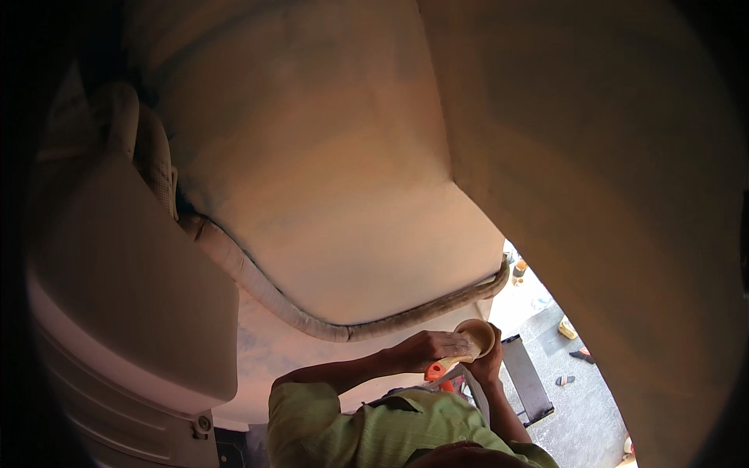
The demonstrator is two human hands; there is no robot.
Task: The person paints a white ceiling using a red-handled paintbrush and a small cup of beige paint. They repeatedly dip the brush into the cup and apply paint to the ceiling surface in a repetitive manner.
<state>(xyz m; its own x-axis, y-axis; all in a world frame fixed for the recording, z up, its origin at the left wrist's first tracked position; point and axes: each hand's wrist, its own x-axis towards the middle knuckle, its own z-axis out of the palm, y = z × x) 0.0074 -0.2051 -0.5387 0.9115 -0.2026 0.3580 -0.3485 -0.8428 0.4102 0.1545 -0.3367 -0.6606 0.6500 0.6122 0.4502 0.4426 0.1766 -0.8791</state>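
A round, light brown bowl (477, 334) is tilted in front of my chest, its mouth turned toward my left hand. My right hand (489, 362) grips the bowl from its right and lower side. My left hand (438, 349) reaches in from the left with fingers stretched out at the bowl's mouth, and whitish residue coats the fingertips. Just below it is a pale tool with an orange-red end (434, 372) that has a hole; whether my left fingers touch it I cannot tell. The bowl's contents are mostly hidden by the fingers.
A white air-conditioner unit (148, 273) hangs at left. A wrapped pipe (343, 331) bends along the wall (328, 171). A large dim panel (601, 171) slants down the right side. Far below are a dark-edged platform (528, 380), a sandal (564, 381) and the grey floor (581, 413).
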